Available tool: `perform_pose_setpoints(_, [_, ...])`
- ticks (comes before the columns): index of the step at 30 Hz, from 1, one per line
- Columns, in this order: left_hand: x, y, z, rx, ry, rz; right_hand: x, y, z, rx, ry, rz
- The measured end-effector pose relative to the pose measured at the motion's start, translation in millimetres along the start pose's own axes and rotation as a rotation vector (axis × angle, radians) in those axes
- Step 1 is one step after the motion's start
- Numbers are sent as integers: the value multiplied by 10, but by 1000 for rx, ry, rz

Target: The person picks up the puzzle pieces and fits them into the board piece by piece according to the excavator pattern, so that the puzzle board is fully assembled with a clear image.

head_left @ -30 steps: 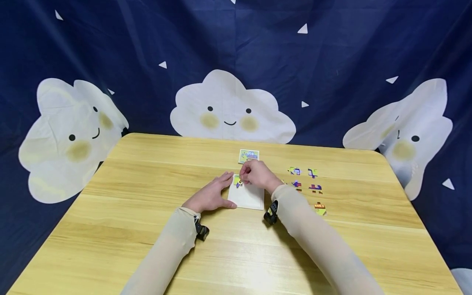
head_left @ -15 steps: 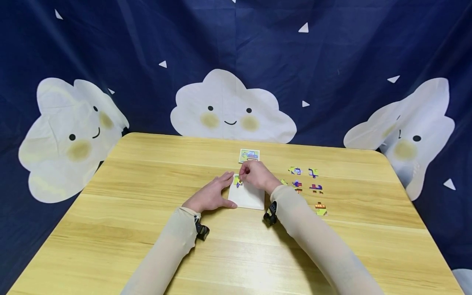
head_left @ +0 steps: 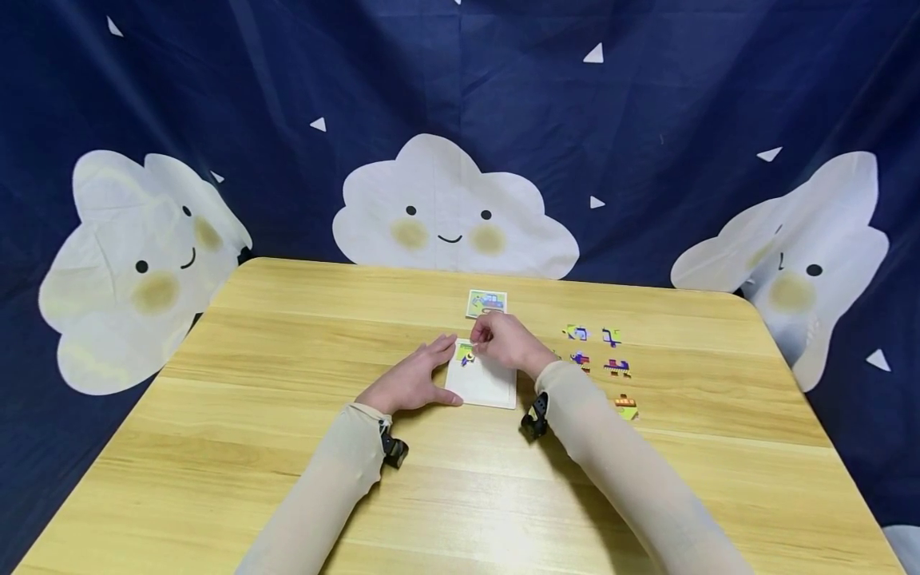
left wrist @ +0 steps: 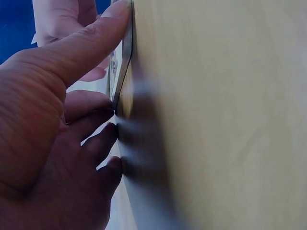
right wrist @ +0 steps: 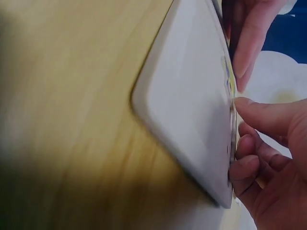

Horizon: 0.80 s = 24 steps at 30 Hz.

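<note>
My right hand [head_left: 505, 342] has slid a tiny bit to the right, so more of the puzzle piece [head_left: 467, 356] shows now. It is in the far left corner of the white tray [head_left: 489, 387], so I think that corner is nearly done. My right fingers are curled close to it, but I can't tell if they pinch anything. My left hand [head_left: 411, 382] is spread wide, thumb and fingers touching the tray's left side. The other pieces [head_left: 616, 366] lie on the table to my right.
</note>
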<state>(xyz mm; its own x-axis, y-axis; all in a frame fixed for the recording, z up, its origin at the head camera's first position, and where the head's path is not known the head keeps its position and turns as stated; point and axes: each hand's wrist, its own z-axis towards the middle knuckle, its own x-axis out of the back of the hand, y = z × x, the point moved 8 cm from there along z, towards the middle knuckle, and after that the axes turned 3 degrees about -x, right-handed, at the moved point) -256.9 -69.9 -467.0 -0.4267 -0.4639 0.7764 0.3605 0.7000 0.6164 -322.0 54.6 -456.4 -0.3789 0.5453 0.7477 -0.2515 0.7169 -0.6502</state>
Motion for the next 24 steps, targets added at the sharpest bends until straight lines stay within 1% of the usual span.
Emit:
perform_pose_setpoints(6, [-3,-2,1,-7,1,9,-6,-12,-5,21,-16,-57])
perform_pose_setpoints(9, [-1,2,2,-13,1,12,-8,-39,3,38,-4,-102])
perform_pose_setpoints(12, [4,14,3,-22,0,14,-12,-41,14,31,8,-131])
perform_pose_setpoints(16, [11,26,1,-27,-7,14,-23,-25,24,14,14,-138])
perform_pose_setpoints(24, [16,20,-10,-26,-15,14,-31,-29,20,9,16,-139])
